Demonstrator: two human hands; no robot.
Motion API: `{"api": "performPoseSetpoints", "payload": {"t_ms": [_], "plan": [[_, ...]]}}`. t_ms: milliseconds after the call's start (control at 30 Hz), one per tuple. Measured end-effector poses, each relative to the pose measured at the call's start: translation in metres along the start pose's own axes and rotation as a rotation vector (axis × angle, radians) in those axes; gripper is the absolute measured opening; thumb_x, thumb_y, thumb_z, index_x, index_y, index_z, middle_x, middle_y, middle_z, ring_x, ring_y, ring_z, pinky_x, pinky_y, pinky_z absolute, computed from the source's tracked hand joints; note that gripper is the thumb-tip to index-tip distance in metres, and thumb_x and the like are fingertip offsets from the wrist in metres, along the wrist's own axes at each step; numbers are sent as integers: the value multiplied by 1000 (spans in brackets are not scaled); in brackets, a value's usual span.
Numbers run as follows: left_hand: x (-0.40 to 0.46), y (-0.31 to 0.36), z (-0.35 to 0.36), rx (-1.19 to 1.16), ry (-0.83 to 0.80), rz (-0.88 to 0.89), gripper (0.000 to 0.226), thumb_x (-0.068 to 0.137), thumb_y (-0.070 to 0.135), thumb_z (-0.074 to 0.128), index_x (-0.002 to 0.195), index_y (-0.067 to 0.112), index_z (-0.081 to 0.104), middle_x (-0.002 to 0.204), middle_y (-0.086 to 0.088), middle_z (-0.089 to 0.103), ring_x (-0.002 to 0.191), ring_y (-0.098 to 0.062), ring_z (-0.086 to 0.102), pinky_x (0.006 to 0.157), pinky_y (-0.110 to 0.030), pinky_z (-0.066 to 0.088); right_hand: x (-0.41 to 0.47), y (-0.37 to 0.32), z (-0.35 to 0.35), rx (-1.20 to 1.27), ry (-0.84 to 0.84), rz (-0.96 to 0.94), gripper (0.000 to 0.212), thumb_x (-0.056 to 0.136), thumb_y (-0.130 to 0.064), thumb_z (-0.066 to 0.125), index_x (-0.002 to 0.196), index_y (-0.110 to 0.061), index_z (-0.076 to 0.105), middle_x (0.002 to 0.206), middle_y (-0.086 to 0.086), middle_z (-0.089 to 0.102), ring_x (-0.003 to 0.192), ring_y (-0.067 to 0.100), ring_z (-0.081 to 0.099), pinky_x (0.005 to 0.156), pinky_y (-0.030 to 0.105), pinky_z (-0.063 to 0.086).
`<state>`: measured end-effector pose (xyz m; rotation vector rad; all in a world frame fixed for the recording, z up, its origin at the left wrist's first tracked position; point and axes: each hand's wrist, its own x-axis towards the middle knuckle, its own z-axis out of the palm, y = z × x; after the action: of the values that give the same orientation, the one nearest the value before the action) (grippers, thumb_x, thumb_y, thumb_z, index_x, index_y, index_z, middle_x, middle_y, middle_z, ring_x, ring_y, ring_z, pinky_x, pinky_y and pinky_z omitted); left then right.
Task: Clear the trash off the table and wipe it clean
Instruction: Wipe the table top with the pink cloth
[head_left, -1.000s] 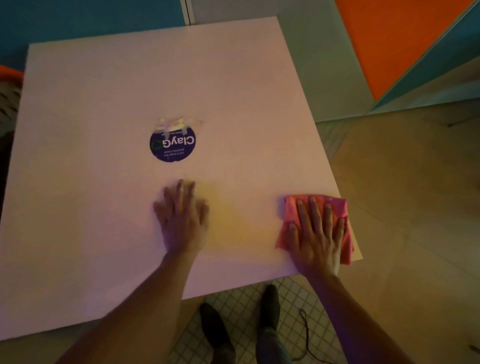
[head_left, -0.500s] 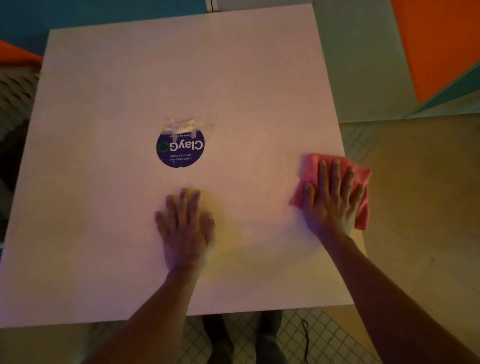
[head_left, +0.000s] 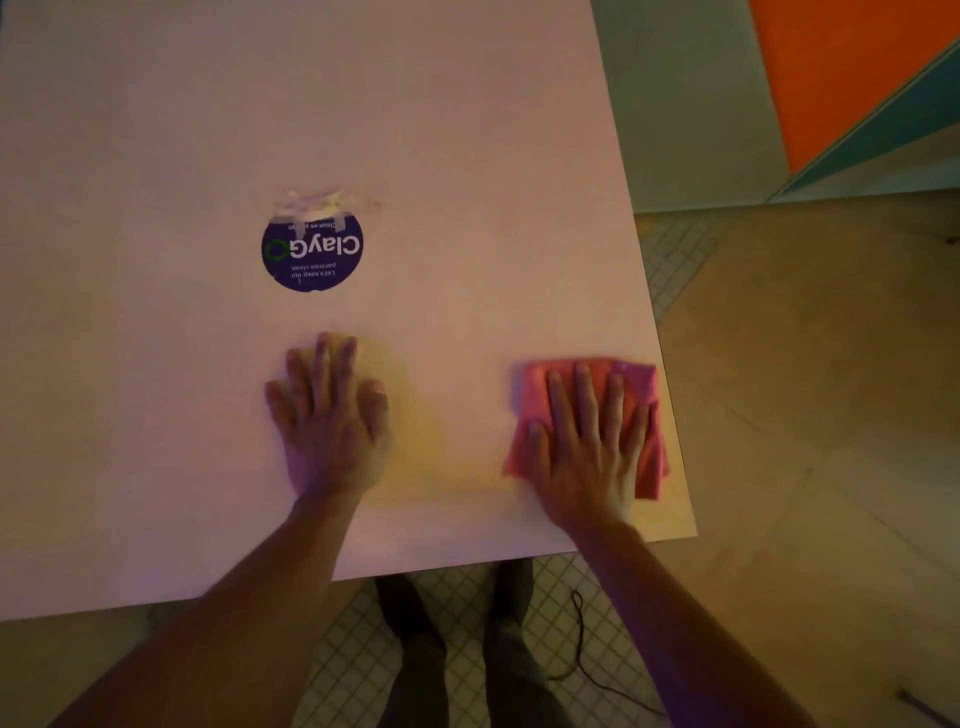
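Observation:
A white square table (head_left: 156, 467) fills most of the view. My right hand (head_left: 587, 452) lies flat with spread fingers on a folded pink cloth (head_left: 649, 415), pressing it to the table near the right front corner. My left hand (head_left: 332, 415) rests palm down on the bare tabletop near the front middle, holding nothing. A round dark blue sticker (head_left: 311, 254) with white lettering is stuck near the table's centre, with torn whitish paper remains (head_left: 317, 205) along its far edge.
The table's right edge (head_left: 654, 322) runs just beside the cloth, the front edge (head_left: 441, 564) is close to my wrists. My legs and shoes (head_left: 467, 649) stand on tiled floor below, with a thin black cord (head_left: 587, 654) beside them. Orange and teal panels (head_left: 841, 78) stand at the back right.
My right hand slid the pink cloth away along the right edge, then back toward the front corner. My left hand stayed pressed in place. The camera view shifted.

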<state>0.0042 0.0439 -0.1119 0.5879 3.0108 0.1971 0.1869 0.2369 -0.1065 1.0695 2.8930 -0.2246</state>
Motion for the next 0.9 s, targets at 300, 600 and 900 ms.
{"api": "performPoseSetpoints", "payload": {"t_ms": [300,600,900], "plan": [[2,-9,9,11,66,35,60,99,45,33,156,27,28,165,-4,24,151,-37,19,119,-58,12,120,-11,3,11,72,44,60,100,-54,23,155,-32,24,162,0,25,150,35,14,118,62,3],[-3,-4,4,-38,47,55,56,102,41,32,156,26,25,165,-6,20,152,-37,14,120,-60,9,-57,6,9,49,58,147,58,101,-52,30,156,-33,23,163,-2,22,152,31,12,119,60,8],[-1,-8,6,-80,48,43,55,100,39,35,154,29,28,164,-4,24,151,-37,17,119,-60,10,-71,10,12,64,49,318,64,99,-53,32,157,-26,22,165,2,16,153,29,9,119,59,9]]}}
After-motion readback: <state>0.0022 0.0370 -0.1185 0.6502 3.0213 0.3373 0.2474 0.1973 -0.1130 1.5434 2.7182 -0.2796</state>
